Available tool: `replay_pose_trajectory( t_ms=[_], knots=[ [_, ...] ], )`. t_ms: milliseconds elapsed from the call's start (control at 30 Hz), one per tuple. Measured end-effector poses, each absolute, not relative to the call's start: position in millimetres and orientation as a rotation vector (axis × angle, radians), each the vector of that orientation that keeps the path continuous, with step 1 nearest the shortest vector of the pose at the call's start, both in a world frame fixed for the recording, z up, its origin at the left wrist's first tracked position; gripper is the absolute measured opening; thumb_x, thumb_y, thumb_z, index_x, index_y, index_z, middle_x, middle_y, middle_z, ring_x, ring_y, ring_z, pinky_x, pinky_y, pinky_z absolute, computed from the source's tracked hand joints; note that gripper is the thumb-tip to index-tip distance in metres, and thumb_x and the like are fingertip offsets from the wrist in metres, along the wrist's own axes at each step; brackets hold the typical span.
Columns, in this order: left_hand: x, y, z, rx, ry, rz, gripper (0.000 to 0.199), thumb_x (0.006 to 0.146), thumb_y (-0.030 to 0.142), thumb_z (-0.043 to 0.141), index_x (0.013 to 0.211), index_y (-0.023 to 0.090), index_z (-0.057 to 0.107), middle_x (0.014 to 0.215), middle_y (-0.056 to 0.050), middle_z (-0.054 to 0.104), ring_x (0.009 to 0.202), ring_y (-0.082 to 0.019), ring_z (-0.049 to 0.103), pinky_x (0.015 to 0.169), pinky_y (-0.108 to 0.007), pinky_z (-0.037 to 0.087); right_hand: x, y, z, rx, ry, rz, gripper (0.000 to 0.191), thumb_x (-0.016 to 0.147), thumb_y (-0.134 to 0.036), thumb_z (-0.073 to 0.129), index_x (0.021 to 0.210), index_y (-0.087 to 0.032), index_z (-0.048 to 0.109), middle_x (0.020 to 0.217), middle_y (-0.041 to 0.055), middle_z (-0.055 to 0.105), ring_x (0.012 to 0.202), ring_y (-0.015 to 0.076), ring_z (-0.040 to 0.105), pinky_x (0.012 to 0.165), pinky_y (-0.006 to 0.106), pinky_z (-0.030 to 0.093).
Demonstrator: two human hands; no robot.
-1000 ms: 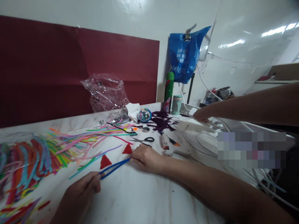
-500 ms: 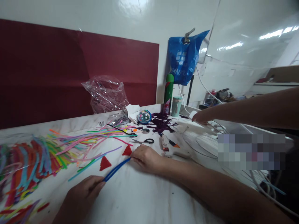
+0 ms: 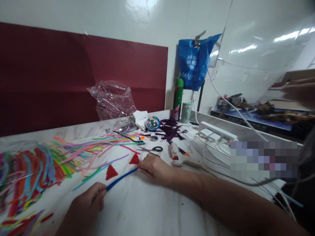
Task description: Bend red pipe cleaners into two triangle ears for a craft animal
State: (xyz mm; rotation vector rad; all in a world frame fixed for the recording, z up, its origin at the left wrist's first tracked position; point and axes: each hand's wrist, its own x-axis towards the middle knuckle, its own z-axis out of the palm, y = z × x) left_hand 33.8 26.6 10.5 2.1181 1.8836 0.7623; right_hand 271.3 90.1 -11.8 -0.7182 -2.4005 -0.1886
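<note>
A blue pipe cleaner (image 3: 121,178) stretches between my two hands, just above the white marbled table (image 3: 137,213). My left hand (image 3: 90,198) pinches its near end, and the fingers of my right hand (image 3: 152,167) are closed on the far end. Whether it is one strand or two pressed together, I cannot tell. Two red fuzzy triangles (image 3: 111,172) lie behind the strip, one of them close to my right fingertips. Black-handled scissors (image 3: 156,149) rest past my right hand. A glue gun (image 3: 176,154) lies to the right of them.
Colourful pipe cleaners (image 3: 81,150) cover the left side. Dark purple scraps (image 3: 169,129), a clear ball (image 3: 152,123), a green spray can (image 3: 178,98) and a light green cup (image 3: 186,112) stand behind. A power strip (image 3: 216,131) with cables sits right. Another person's blurred arm (image 3: 300,91) is far right.
The blue loop between my hands has narrowed to what looks like a single strip. The other person's arm has drawn back from the power strip to the far right.
</note>
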Motion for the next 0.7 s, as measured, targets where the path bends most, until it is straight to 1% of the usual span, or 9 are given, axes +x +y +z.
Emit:
replay_pose_trajectory(
  t_ms=[167,300,333,400,467,500,533,600,700],
  knots=[
    [30.9,29.1,8.9,2.134,1.862,0.623,0.026,0.079,0.031,0.035,0.066,0.022,0.056,0.052,0.004,0.058,0.054,-0.014,0.057,0.054,-0.02,0.042,271.5,90.0,-13.4,-0.782,-2.411,-0.167,0.019,0.088,-0.022,0.044,0.078,-0.016,0.058,0.064,0.0045,0.062,0.059,0.0136,0.053,0.064,0.024,0.038],
    [30.2,30.6,7.5,2.172,1.837,0.549,0.029,0.08,0.033,0.035,0.068,0.023,0.06,0.055,0.003,0.061,0.056,-0.016,0.059,0.056,-0.022,0.044,271.8,89.7,-8.1,-0.857,-2.386,-0.123,0.019,0.088,-0.023,0.046,0.077,-0.015,0.059,0.065,0.0049,0.063,0.061,0.0139,0.054,0.06,0.023,0.038],
    [30.8,30.5,6.9,2.2,1.82,0.54,0.029,0.079,0.034,0.037,0.067,0.023,0.061,0.058,0.002,0.063,0.059,-0.017,0.06,0.058,-0.023,0.045,271.8,88.7,-5.8,-0.845,-2.395,-0.107,0.019,0.088,-0.023,0.046,0.078,-0.015,0.06,0.066,0.0044,0.064,0.06,0.0133,0.055,0.06,0.022,0.039],
    [32.3,29.6,4.5,2.277,1.749,0.569,0.028,0.076,0.034,0.041,0.068,0.024,0.065,0.068,-0.001,0.068,0.07,-0.019,0.062,0.068,-0.026,0.047,271.0,84.4,-1.3,-0.773,-2.456,-0.045,0.019,0.088,-0.023,0.046,0.079,-0.015,0.061,0.067,0.0032,0.065,0.06,0.0118,0.056,0.058,0.019,0.039],
    [33.6,27.6,0.3,2.323,1.658,0.637,0.025,0.075,0.034,0.045,0.075,0.025,0.068,0.081,-0.002,0.07,0.082,-0.021,0.062,0.078,-0.028,0.047,268.7,77.2,1.7,-0.697,-2.522,0.039,0.019,0.088,-0.023,0.046,0.08,-0.015,0.061,0.067,0.0026,0.065,0.059,0.0109,0.056,0.056,0.018,0.039],
    [33.8,26.3,-2.3,2.317,1.626,0.662,0.024,0.075,0.034,0.046,0.079,0.026,0.068,0.084,-0.001,0.071,0.084,-0.021,0.062,0.08,-0.027,0.046,266.9,72.8,2.4,-0.679,-2.544,0.073,0.019,0.087,-0.023,0.046,0.08,-0.015,0.062,0.066,0.0025,0.065,0.058,0.0109,0.055,0.056,0.017,0.039],
    [33.7,24.9,-4.8,2.295,1.612,0.67,0.024,0.075,0.034,0.046,0.082,0.026,0.068,0.085,-0.001,0.071,0.084,-0.02,0.062,0.079,-0.026,0.047,264.8,68.3,2.6,-0.679,-2.551,0.097,0.019,0.087,-0.023,0.046,0.08,-0.015,0.062,0.066,0.0026,0.065,0.057,0.011,0.055,0.056,0.018,0.04],
    [32.9,22.0,-8.8,2.242,1.598,0.669,0.023,0.075,0.035,0.047,0.084,0.027,0.067,0.08,0.0,0.07,0.077,-0.019,0.063,0.071,-0.024,0.049,260.4,60.1,2.2,-0.696,-2.536,0.122,0.019,0.087,-0.024,0.046,0.081,-0.015,0.062,0.066,0.0027,0.065,0.057,0.0113,0.054,0.058,0.019,0.04],
    [33.2,18.5,-8.7,2.199,1.606,0.693,0.019,0.073,0.035,0.048,0.076,0.027,0.065,0.065,0.001,0.067,0.064,-0.018,0.061,0.06,-0.023,0.048,256.3,54.1,2.6,-0.671,-2.482,0.227,0.019,0.086,-0.024,0.046,0.082,-0.015,0.062,0.068,0.0035,0.064,0.059,0.0117,0.054,0.061,0.02,0.042]
  ],
)
